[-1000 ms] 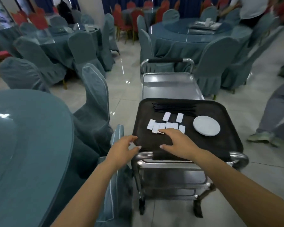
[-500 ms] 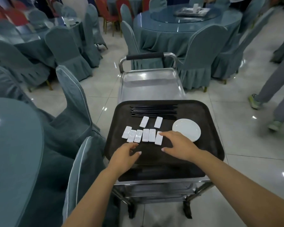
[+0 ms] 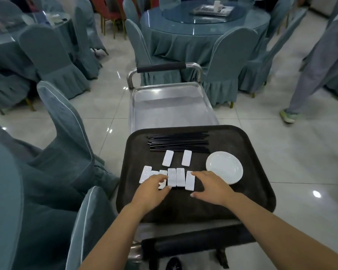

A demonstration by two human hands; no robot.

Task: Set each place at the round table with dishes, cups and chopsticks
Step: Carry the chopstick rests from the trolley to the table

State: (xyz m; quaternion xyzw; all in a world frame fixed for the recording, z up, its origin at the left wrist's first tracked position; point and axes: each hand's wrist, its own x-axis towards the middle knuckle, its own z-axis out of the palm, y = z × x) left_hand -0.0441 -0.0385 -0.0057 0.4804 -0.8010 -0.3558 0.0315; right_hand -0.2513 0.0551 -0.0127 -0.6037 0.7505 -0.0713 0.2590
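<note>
Left hand (image 3: 151,189) reached chopstick rests (image 3: 172,176), perhaps pinching one, right hand (image 3: 211,185) spread open

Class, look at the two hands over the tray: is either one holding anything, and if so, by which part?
The left hand pinches a white rest at its near end. The right hand holds nothing; its fingertips touch another rest.

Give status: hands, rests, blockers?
Left hand pinching a white rest in the row. Right hand open, fingertips on the end rest. Chopsticks, plate untouched on tray. No blockers.
</note>
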